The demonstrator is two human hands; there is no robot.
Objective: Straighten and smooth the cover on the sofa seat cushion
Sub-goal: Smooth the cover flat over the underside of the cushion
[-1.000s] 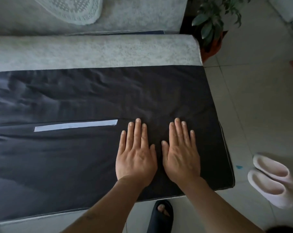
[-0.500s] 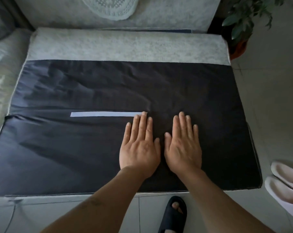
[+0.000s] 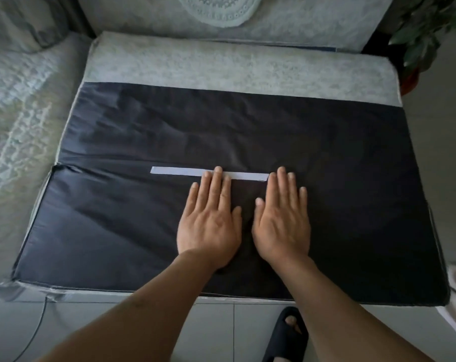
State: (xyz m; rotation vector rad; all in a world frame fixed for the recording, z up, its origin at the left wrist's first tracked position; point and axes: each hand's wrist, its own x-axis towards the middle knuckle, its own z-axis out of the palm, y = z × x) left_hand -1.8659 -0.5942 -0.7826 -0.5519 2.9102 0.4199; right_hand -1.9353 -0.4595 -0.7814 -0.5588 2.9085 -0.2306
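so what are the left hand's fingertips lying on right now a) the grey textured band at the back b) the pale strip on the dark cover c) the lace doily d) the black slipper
B: the left hand lies flat on the dark cover, and its fingers reach over the pale strip, side by side with the right hand.

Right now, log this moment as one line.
left hand: flat on dark cover | right hand: flat beside it | left fingers: over white strip | wrinkles: remain

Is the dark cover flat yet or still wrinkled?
Still wrinkled: the cover shows creases above the strip, though both hands press it.
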